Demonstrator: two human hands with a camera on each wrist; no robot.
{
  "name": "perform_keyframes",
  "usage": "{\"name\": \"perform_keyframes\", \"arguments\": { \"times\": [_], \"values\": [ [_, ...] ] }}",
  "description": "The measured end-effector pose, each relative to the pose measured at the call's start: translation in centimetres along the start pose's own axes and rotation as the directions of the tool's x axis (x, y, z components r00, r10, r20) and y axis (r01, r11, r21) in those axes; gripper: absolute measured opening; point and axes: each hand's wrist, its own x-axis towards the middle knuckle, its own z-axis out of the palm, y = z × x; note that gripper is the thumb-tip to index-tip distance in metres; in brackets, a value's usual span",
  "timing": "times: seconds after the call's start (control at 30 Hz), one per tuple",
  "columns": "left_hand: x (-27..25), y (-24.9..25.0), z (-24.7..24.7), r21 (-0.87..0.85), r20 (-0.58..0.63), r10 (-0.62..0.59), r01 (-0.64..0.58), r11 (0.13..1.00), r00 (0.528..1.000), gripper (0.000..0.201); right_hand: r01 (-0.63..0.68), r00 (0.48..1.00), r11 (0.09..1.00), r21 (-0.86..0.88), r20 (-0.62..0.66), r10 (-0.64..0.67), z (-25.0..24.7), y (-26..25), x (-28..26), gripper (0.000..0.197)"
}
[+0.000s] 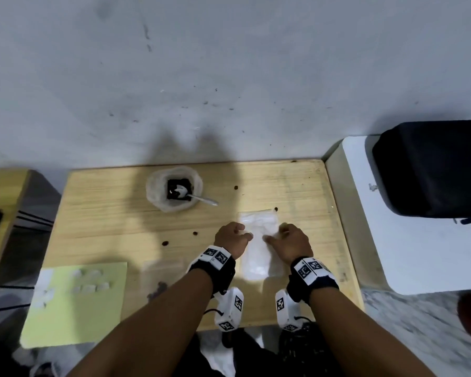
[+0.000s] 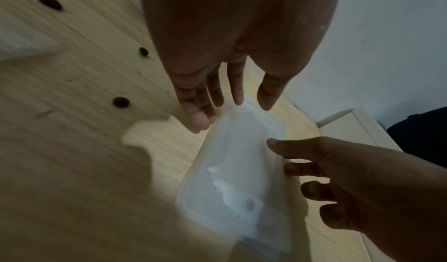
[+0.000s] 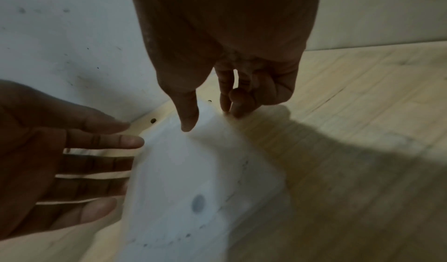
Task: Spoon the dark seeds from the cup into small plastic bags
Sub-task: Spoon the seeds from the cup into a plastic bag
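A stack of small clear plastic bags (image 1: pixel 257 240) lies flat on the wooden table (image 1: pixel 106 221), between my hands. My left hand (image 1: pixel 233 238) (image 2: pixel 217 103) has straight fingers that touch the stack's left edge. On the other side, my right hand (image 1: pixel 288 239) (image 3: pixel 210 117) lays its thumb on the top bag (image 3: pixel 193 180) and curls its fingers at the right edge, pinching it. A dark spot shows through the plastic (image 2: pixel 250 206). The cup of dark seeds (image 1: pixel 174 190) stands at the back left in a clear wrap, with the spoon (image 1: pixel 201 198) resting in it.
Loose seeds (image 1: pixel 165 243) dot the table. A clear bag holding a few seeds (image 1: pixel 161 278) lies left of my left forearm, beside a pale green sheet (image 1: pixel 74 303) with white pieces. A white surface (image 1: pixel 392 240) with a black bag (image 1: pixel 433 170) borders the table's right.
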Motion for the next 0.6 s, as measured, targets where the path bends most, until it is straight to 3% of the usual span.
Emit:
{"name": "perform_keyframes", "arguments": {
  "times": [0.17,0.37,0.5,0.6],
  "values": [
    [0.8,-0.1,0.3,0.045,-0.005,-0.002,0.002,0.999,1.0,0.038,-0.001,0.999,0.989,0.146,-0.045,0.007,0.2,0.4,0.3,0.032],
    [1.3,-0.6,-0.1,0.036,0.036,0.016,-0.017,0.999,0.999,0.036,0.016,0.99,0.96,0.281,-0.139,0.024,0.2,0.9,0.4,0.015],
    [1.2,-0.6,-0.5,0.005,0.083,0.07,-0.07,0.998,0.994,0.029,0.065,0.977,0.943,0.327,-0.212,0.006,-0.3,0.9,-0.5,0.017],
    [0.6,-0.3,-1.3,-0.042,0.054,0.15,-0.148,0.988,0.987,0.02,0.134,0.986,0.851,0.508,-0.157,-0.062,-1.0,0.4,-1.4,0.021]
  ]
}}
